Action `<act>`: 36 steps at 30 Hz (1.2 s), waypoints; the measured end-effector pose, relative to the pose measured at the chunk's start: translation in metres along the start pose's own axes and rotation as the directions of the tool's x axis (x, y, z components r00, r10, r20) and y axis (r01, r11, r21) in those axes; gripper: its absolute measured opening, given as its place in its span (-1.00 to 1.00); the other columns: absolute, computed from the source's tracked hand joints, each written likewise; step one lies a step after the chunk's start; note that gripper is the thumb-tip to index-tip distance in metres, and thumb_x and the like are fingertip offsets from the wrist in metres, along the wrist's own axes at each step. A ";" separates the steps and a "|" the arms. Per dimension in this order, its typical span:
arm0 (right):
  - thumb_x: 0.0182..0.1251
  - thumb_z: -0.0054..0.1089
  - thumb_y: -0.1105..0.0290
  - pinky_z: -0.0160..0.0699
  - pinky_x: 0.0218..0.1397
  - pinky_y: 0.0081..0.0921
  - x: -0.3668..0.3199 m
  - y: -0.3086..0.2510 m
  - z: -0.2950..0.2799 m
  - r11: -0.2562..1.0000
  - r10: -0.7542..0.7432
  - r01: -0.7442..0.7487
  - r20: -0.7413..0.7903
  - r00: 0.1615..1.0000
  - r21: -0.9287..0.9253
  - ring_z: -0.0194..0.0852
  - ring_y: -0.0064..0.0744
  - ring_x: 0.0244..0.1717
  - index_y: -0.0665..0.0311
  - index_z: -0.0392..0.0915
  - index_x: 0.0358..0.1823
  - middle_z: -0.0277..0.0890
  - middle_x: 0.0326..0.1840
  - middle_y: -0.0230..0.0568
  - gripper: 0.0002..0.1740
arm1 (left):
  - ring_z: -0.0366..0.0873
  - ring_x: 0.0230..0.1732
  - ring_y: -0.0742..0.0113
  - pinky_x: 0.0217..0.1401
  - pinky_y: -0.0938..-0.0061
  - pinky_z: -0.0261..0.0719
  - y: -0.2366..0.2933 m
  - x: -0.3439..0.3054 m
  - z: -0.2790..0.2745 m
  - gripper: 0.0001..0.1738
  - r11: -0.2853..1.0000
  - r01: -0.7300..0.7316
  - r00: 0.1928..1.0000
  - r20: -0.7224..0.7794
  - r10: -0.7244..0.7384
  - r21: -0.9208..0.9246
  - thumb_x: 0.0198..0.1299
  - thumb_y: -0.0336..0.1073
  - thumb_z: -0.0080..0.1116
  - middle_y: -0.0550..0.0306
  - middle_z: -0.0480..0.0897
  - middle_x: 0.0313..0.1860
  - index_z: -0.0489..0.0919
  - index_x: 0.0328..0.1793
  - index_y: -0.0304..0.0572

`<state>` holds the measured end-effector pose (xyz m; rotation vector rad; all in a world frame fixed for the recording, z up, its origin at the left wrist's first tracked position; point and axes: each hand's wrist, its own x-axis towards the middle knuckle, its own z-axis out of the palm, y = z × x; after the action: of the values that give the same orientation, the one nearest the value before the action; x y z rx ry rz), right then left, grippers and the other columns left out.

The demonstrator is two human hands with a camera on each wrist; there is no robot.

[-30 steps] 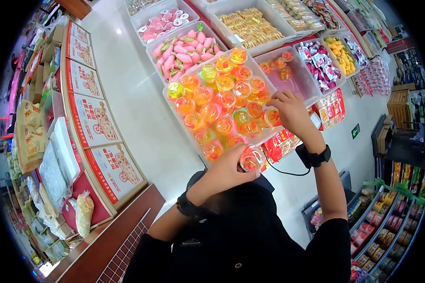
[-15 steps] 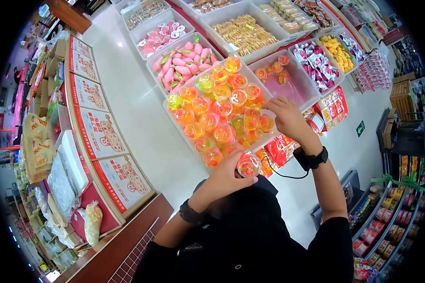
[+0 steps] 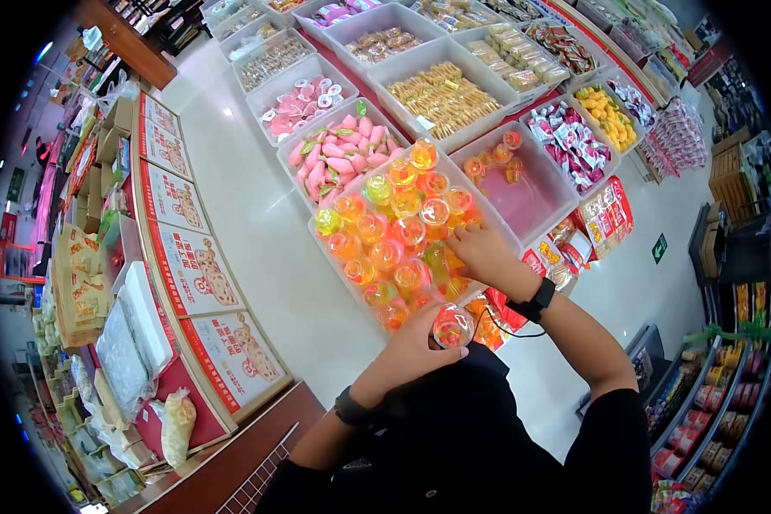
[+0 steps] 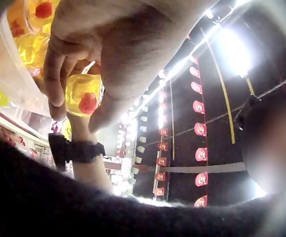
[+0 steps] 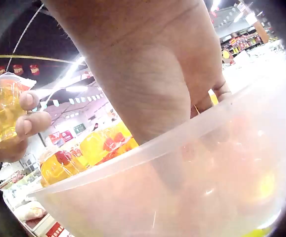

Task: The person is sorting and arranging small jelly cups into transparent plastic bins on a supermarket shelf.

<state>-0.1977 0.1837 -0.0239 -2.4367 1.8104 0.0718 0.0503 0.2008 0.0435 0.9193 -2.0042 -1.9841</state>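
My left hand (image 3: 407,349) grips a clear jelly cup (image 3: 452,327) with orange and red inside, just in front of a translucent bin (image 5: 108,197). In the left wrist view the cup is yellow with a red piece at its base, between the thumb and fingers. Bent fingers of my right hand (image 3: 488,257) reach over the bin's near right side, down among the heaped jelly cups (image 3: 385,253). In the right wrist view its thumb dips behind the frosted wall; I cannot tell whether the fingers hold a cup.
Right of the bin, another bin (image 3: 535,206) has a few orange jelly cups in its far left corner. Pink peach-shaped sweets (image 3: 343,150) lie beyond, near wrapped biscuits (image 3: 441,98). Red packets (image 3: 606,214) hang at the stand's edge. A counter with posters (image 3: 197,265) runs along the left.
My right hand has moved left and nearer to me over the jelly cups, its fingers lower among them. The left hand keeps its cup in almost the same place. The head view has shifted slightly.
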 end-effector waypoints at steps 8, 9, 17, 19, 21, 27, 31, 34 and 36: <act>-0.13 0.52 0.10 0.42 0.15 -0.28 0.005 0.007 0.005 0.998 0.004 -0.002 -0.016 1.000 0.068 0.55 -0.23 -0.02 0.21 0.61 -0.14 0.57 -0.24 -0.25 -0.47 | 0.55 0.09 0.42 0.14 0.48 0.56 -0.005 -0.002 -0.002 -0.33 0.999 -0.012 1.000 0.024 0.013 -0.031 0.14 -0.19 0.51 0.11 0.59 0.10 0.49 0.31 -0.30; -0.14 0.50 0.08 0.42 0.15 -0.28 0.006 0.006 0.000 0.998 0.000 0.002 -0.034 0.999 0.068 0.55 -0.23 -0.02 0.22 0.62 -0.16 0.57 -0.26 -0.25 -0.48 | 0.55 0.09 0.43 0.15 0.48 0.55 -0.006 -0.001 -0.003 -0.33 1.000 -0.026 0.999 0.025 0.026 -0.011 0.14 -0.20 0.51 0.11 0.58 0.10 0.49 0.31 -0.30; -0.02 0.42 0.05 0.60 -0.11 -0.17 0.013 -0.010 -0.029 0.985 0.107 -0.116 0.074 0.992 0.131 0.65 -0.07 -0.18 0.29 0.61 -0.14 0.59 -0.28 -0.11 -0.48 | 0.56 0.04 0.45 0.10 0.51 0.56 -0.010 -0.006 -0.004 -0.34 0.996 -0.010 1.000 0.003 0.010 -0.089 0.14 -0.20 0.51 0.14 0.58 0.08 0.48 0.30 -0.27; 0.01 0.41 0.06 0.61 -0.13 -0.16 0.016 -0.013 -0.031 0.986 0.094 -0.105 0.092 0.991 0.127 0.65 -0.06 -0.19 0.29 0.61 -0.10 0.59 -0.27 -0.10 -0.48 | 0.57 0.00 0.46 0.05 0.53 0.58 0.000 -0.007 -0.009 -0.31 0.995 0.007 1.000 0.018 -0.005 -0.099 0.13 -0.19 0.52 0.14 0.58 0.09 0.46 0.33 -0.28; 0.04 0.41 0.07 0.61 -0.10 -0.16 0.018 -0.014 -0.027 0.994 0.051 -0.058 0.076 0.996 0.096 0.64 -0.07 -0.15 0.29 0.61 -0.07 0.58 -0.25 -0.11 -0.48 | 0.58 -0.05 0.48 0.00 0.55 0.59 0.005 -0.007 -0.012 -0.25 0.995 0.024 0.999 0.034 -0.020 -0.099 0.13 -0.18 0.52 0.12 0.57 0.11 0.44 0.37 -0.31; 0.04 0.44 0.17 0.59 0.04 -0.15 0.019 -0.015 -0.007 0.963 0.071 -0.061 -0.028 0.997 0.264 0.57 -0.05 0.00 0.28 0.60 0.02 0.55 -0.11 -0.08 -0.48 | 0.58 0.09 0.20 0.17 0.34 0.55 0.012 -0.015 -0.015 -0.37 0.990 -0.001 0.999 -0.051 -0.006 -0.140 0.13 -0.16 0.50 -0.03 0.59 0.06 0.49 0.22 -0.34; 0.06 0.44 0.22 0.58 0.11 -0.15 0.015 -0.013 0.001 0.920 0.117 -0.085 -0.060 0.991 0.383 0.55 -0.02 0.05 0.28 0.61 0.00 0.56 -0.04 -0.06 -0.52 | 0.59 0.07 0.22 0.14 0.36 0.56 0.006 -0.015 -0.015 -0.38 0.992 -0.015 0.999 -0.052 0.008 -0.124 0.13 -0.16 0.50 -0.02 0.59 0.04 0.49 0.21 -0.33; 0.06 0.45 0.23 0.58 0.12 -0.15 0.011 -0.015 -0.005 0.909 0.151 -0.119 -0.051 0.987 0.400 0.56 -0.02 0.07 0.28 0.60 -0.02 0.58 -0.03 -0.06 -0.54 | 0.57 0.03 0.31 0.07 0.43 0.57 0.008 -0.016 -0.016 -0.28 0.993 -0.006 0.999 -0.040 0.001 -0.114 0.12 -0.15 0.51 0.01 0.58 0.08 0.44 0.30 -0.34; 0.12 0.42 0.24 0.59 0.08 -0.18 0.007 -0.015 -0.009 0.914 0.158 -0.112 -0.088 0.984 0.390 0.58 -0.04 0.03 0.26 0.59 0.07 0.59 -0.07 -0.06 -0.52 | 0.55 -0.04 0.48 -0.04 0.54 0.59 0.006 -0.015 -0.017 -0.10 0.995 0.022 1.000 -0.016 -0.023 -0.094 0.10 -0.14 0.53 0.06 0.57 0.15 0.34 0.50 -0.37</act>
<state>-0.1817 0.1801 -0.0144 -2.0799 1.8300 -0.3885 0.0694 0.1935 0.0551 0.9386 -1.8825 -2.0551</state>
